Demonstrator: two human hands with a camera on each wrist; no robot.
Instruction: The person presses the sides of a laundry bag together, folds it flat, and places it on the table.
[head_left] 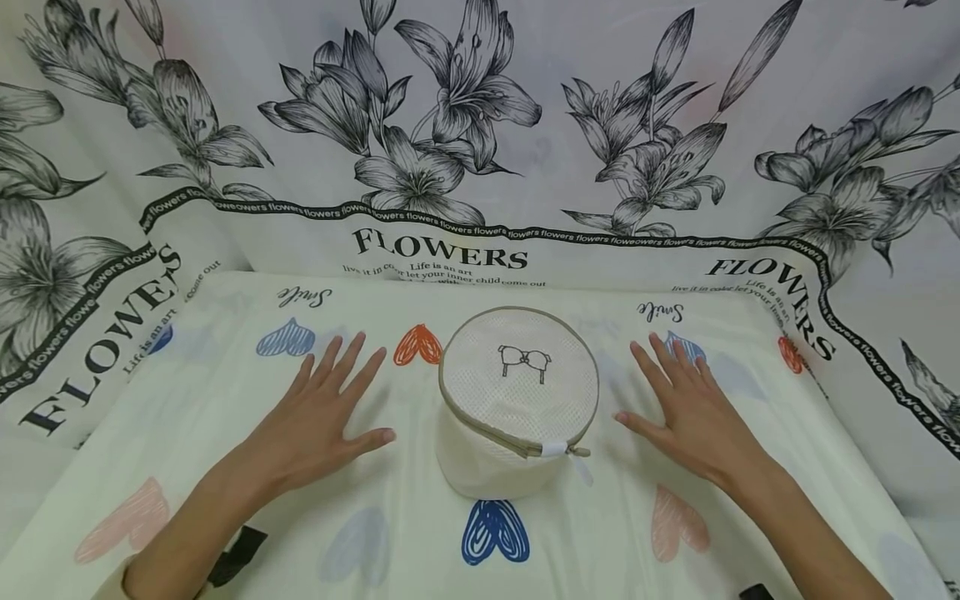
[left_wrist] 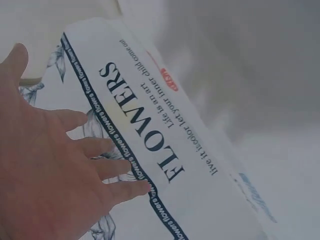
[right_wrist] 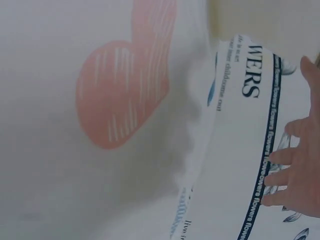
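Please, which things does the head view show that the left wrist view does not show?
Only the head view shows the right hand, plus the drawing and zip pull on the bag.
Only the left wrist view shows the left hand from its palm side.
Both share the left hand itself and the FLOWERS print.

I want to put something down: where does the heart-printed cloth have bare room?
Free: the cloth in front of the round bag, between the forearms; also outside each forearm, toward the flowered fabric. Crowded: the bag's sides, flanked by left hand and right hand.
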